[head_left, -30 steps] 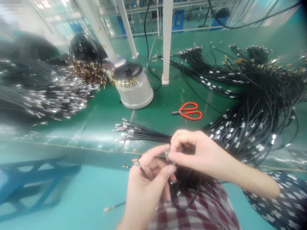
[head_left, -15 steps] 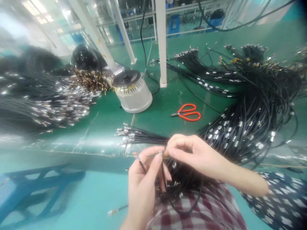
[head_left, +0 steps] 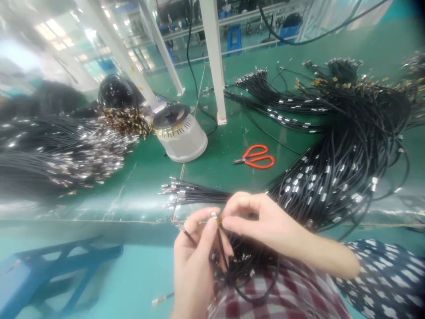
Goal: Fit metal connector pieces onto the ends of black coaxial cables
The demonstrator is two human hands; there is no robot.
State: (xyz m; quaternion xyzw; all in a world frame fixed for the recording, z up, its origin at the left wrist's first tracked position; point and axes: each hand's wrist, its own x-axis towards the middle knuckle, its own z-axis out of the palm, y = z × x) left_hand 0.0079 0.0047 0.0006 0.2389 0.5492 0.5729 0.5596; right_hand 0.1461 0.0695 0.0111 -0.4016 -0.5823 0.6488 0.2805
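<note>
My left hand (head_left: 192, 261), at the front edge of the bench, pinches a black cable (head_left: 222, 248) just below its silvery metal end (head_left: 214, 215) between thumb and forefinger. Another cable end (head_left: 189, 237) pokes out between the fingers of this hand. Thumb and forefinger of my right hand (head_left: 257, 217) are pressed together right beside the metal end, at a small yellowish piece (head_left: 219, 220) that is too blurred to name. The held cable loops down over a checked garment, where more black cables lie. Just behind my hands is a thin bundle of cables (head_left: 202, 194) with metal tips.
Red-handled scissors (head_left: 257, 157) lie on the green bench (head_left: 226, 177). Left of them stands a white round device (head_left: 186, 139) with a dark top. Large heaps of black cables (head_left: 315, 177) are on the right, others (head_left: 79, 146) on the left. A blue stool (head_left: 66, 261) stands below.
The view has shifted slightly, so the bench items sit a little further left. My hands keep the same grip, and the right fingertips stay close by the metal end.
</note>
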